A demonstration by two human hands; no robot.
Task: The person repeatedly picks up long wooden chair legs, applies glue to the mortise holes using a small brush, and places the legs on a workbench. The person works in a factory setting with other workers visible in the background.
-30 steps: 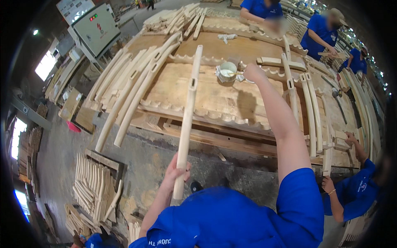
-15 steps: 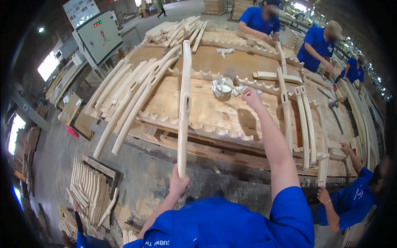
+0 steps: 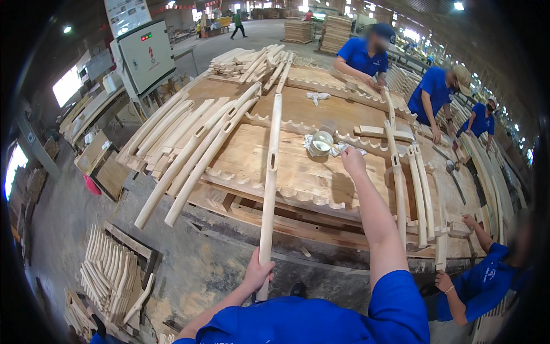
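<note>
A long pale wooden post (image 3: 269, 200) with a slot cut through its middle slants across the table's near edge. My left hand (image 3: 258, 274) is closed around it near its lower end, and a short length sticks out below the fist. Over the table, my right hand (image 3: 352, 161) pinches a thin stick-like handle that reaches the rim of a small cup (image 3: 322, 143). Whitish liquid or paste shows in the cup, and the handle's far end cannot be made out. Crumpled white cloth (image 3: 309, 144) lies around the cup.
Scalloped wooden rails (image 3: 295, 195) cross the worktable (image 3: 303, 175). More slotted posts (image 3: 197, 155) lie left, others (image 3: 421, 186) right. Co-workers in blue stand at the far side (image 3: 366, 57) and at right (image 3: 487, 275). A wood stack (image 3: 114, 275) sits on the floor at lower left.
The view has shifted upward. The post has come closer to me, and its lower end now shows below my left hand. My right hand stays by the cup, the handle still pinched.
</note>
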